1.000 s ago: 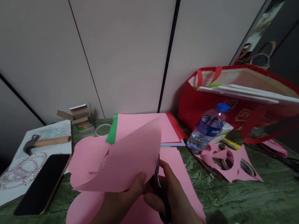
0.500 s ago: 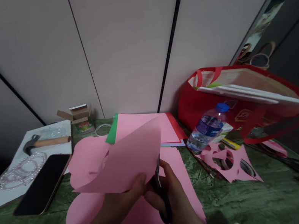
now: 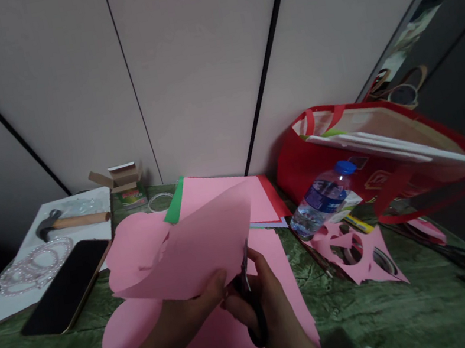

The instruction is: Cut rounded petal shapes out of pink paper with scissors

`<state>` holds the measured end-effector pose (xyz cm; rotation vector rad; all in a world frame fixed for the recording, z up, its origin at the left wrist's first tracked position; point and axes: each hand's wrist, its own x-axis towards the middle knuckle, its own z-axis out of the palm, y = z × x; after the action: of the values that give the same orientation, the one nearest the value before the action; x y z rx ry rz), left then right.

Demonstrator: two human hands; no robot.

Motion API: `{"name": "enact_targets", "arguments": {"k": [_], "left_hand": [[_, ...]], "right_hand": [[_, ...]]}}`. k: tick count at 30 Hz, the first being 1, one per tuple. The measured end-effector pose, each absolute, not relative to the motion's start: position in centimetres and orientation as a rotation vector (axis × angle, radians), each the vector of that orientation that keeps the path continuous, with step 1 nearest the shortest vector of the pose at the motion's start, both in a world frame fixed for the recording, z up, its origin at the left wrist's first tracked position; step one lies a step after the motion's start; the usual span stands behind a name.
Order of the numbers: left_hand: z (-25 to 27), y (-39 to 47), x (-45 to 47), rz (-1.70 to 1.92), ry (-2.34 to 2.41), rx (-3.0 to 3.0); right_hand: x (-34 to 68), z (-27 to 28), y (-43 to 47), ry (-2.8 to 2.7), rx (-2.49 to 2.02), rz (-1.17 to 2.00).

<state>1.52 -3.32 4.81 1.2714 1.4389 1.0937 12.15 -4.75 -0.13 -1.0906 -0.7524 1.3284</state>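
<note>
My left hand (image 3: 204,305) pinches the lower edge of a pink paper sheet (image 3: 209,244), thumb on top and the other fingers hidden beneath. The sheet is held up at a slant and curves at its right side. My right hand (image 3: 266,300) is closed round the black handles of a pair of scissors (image 3: 251,299). Their blades point upward at the sheet's right edge; whether they are fully closed I cannot make out. Under both hands lies a larger pink sheet (image 3: 239,341), and rounded pink paper cutouts (image 3: 131,330) lie to the left.
At the left are a black phone (image 3: 67,287), a bead string (image 3: 35,266) and a hammer (image 3: 79,220). A small open box (image 3: 129,186) stands behind. To the right are a water bottle (image 3: 321,203), pink paper scraps (image 3: 356,251) and a red bag (image 3: 301,153).
Almost nothing differs. The pink sheet and the scissors have shifted only very slightly, and both hands keep their hold.
</note>
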Motion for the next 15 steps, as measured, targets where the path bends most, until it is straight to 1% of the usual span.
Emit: {"name": "enact_targets", "arguments": {"k": [6, 12, 15], "left_hand": [[5.3, -3.3, 1.6, 1.094, 1.401, 1.283], [5.3, -3.2, 1.7, 1.123, 1.374, 1.250], [5.5, -3.2, 1.8, 1.119, 1.372, 1.241]], "right_hand": [[12.3, 0.6, -5.0, -0.749, -1.137, 1.338], [12.5, 2.5, -4.7, -0.622, -1.228, 1.469], [12.5, 2.4, -4.6, -0.638, -1.230, 1.473]]}}
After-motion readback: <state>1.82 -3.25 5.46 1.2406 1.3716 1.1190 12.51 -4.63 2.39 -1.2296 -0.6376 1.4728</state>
